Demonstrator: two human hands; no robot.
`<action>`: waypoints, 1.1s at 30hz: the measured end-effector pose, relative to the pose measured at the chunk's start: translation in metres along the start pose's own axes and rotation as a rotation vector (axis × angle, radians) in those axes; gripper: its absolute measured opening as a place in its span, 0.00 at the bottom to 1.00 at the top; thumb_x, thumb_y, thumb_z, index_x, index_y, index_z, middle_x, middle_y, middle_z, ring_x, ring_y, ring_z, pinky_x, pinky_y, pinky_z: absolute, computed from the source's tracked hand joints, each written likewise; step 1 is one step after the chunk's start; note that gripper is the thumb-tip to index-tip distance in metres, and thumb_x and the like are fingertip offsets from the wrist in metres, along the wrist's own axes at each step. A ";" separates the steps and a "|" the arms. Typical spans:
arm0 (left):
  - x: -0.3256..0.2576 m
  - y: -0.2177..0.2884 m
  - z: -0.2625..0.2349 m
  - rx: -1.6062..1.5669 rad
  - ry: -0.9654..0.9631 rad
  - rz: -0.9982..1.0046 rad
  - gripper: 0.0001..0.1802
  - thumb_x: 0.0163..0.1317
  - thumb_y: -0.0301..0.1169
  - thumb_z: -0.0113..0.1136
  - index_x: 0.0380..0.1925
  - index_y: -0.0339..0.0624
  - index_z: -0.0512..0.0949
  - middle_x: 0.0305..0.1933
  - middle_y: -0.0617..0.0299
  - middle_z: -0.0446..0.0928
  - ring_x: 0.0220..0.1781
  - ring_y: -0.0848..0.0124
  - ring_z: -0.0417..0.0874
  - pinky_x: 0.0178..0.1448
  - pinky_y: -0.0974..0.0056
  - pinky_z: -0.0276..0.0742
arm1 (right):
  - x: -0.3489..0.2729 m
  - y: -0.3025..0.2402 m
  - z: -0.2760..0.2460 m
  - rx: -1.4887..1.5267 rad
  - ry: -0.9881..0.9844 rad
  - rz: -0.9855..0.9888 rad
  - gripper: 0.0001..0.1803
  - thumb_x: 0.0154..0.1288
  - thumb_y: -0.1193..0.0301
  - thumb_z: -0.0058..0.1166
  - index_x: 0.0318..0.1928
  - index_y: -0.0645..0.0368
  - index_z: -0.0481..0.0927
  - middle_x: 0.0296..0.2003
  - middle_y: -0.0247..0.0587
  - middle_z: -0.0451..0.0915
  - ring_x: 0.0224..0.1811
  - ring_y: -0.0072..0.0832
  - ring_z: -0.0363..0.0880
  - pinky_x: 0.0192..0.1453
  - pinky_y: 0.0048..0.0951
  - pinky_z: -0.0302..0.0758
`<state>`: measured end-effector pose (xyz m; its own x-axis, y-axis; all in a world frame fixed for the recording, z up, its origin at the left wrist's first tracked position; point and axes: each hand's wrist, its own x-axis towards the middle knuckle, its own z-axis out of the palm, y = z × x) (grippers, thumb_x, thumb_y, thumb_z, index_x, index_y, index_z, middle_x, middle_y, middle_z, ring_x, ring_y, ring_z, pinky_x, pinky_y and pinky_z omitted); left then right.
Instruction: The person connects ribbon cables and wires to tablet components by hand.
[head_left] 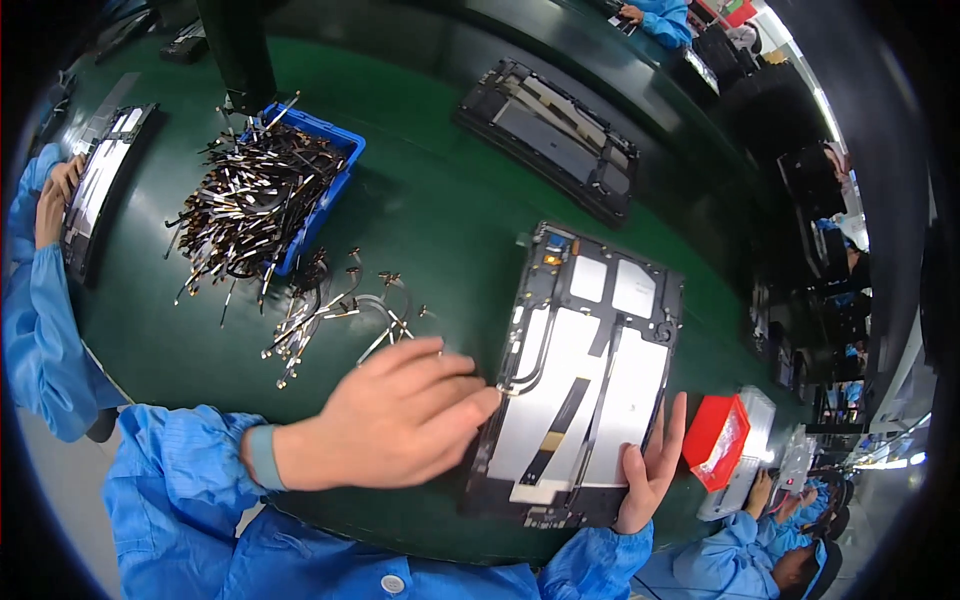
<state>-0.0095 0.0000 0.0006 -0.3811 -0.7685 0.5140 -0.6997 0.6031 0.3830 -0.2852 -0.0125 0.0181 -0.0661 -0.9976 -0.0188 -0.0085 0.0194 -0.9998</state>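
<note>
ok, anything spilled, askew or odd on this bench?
Yes: the blue bin looks overfull, its cable heap spilling past the left and near sides. Also, a loose cable bunch lies on the green bench between bin and left hand. No obvious damage; fine detail is too small to judge.

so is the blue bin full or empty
Full to overflowing: dark cables with silvery ends are heaped over the blue bin and spill out to its left.
</note>
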 end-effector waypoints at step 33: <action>-0.025 -0.022 0.015 -0.056 0.078 0.452 0.16 0.52 0.29 0.55 0.43 0.39 0.77 0.34 0.62 0.74 0.41 0.69 0.77 0.49 0.66 0.75 | 0.325 0.046 -0.118 -0.368 0.122 -0.285 0.34 0.62 0.80 0.53 0.69 0.57 0.62 0.68 0.47 0.62 0.67 0.36 0.65 0.67 0.33 0.63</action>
<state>0.0059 0.0026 -0.0321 -0.5923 -0.4086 0.6944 -0.4392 0.8863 0.1468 -0.4248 -0.3281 -0.0332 -0.1259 -0.9521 0.2787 -0.3948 -0.2097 -0.8945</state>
